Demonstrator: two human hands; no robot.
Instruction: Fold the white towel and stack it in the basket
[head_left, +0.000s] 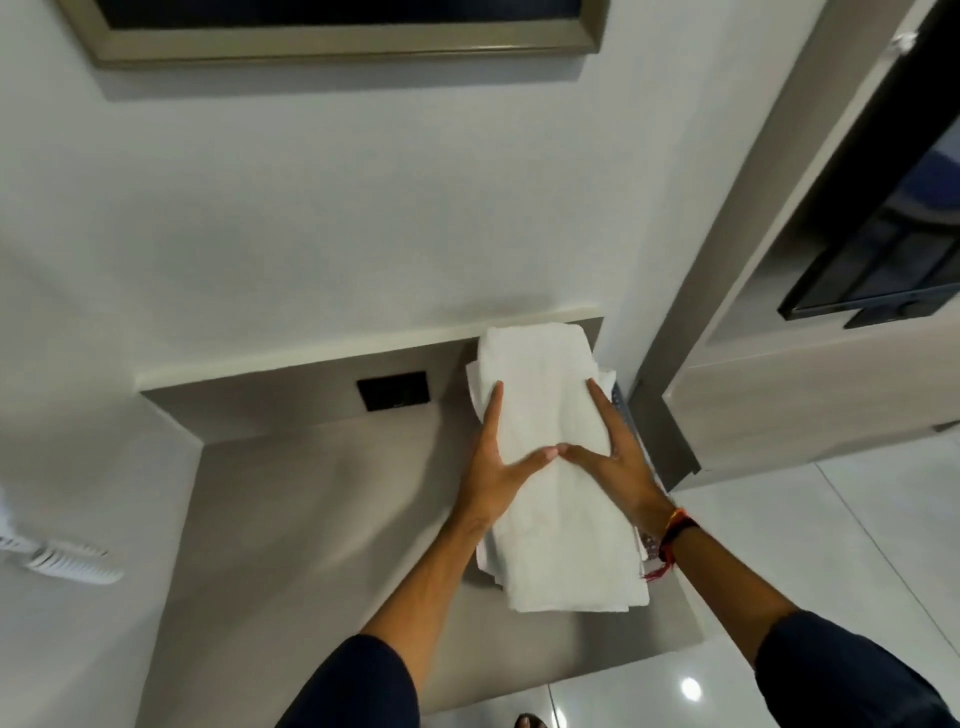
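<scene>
A folded white towel (545, 395) lies as a long strip on top of a stack of white towels at the right end of a grey counter (311, 519). The basket (621, 402) is almost hidden under the stack; only a bit of its grey rim shows at the right. My left hand (493, 462) lies flat on the towel's left edge, fingers stretched forward. On the right edge rests my right hand (608, 452), also flat. The two thumbs meet in the middle of the towel. Neither hand grips the cloth.
A black wall socket (393, 391) sits on the counter's back panel, left of the towels. A white ribbed object (57, 558) lies at the far left. A cabinet with a dark screen (883, 270) stands to the right. Glossy floor tiles (779, 545) lie below.
</scene>
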